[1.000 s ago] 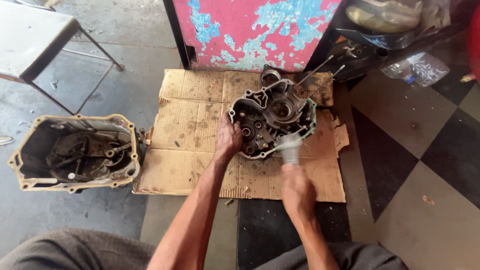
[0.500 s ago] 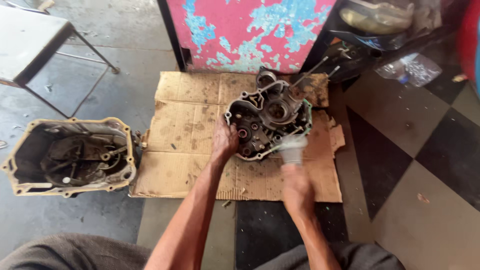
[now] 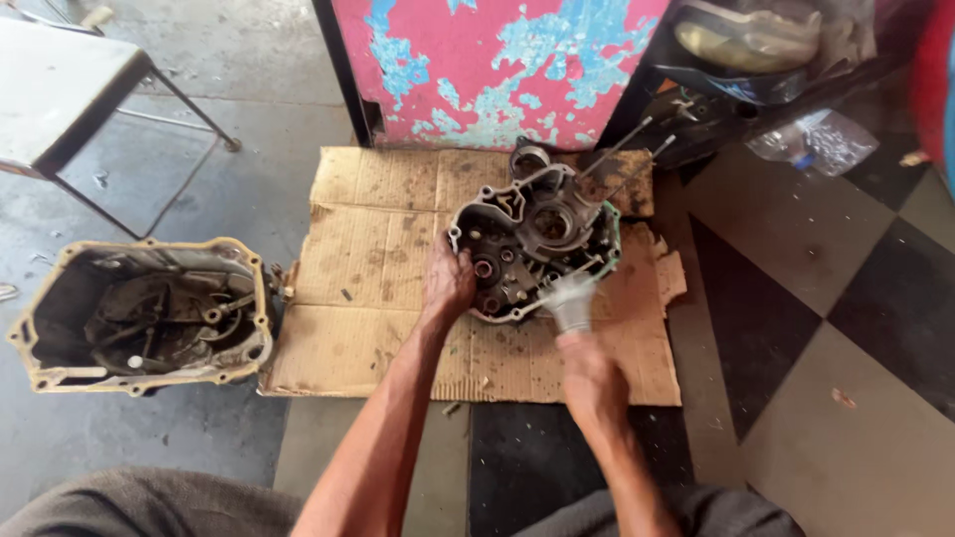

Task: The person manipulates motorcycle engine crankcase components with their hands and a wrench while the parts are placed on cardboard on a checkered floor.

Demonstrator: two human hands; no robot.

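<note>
While the left hand grips the near-left edge of the engine crankcase half on the cardboard sheet, fingers curled over the rim, the right hand is closed round a blurry pale tool touching the case's near edge. Compared with a second ago, the tool sits lower and closer against the case, and the case looks barely shifted, so the work looks to be on that edge now. The other casing half sits well apart, left, on the concrete.
</note>
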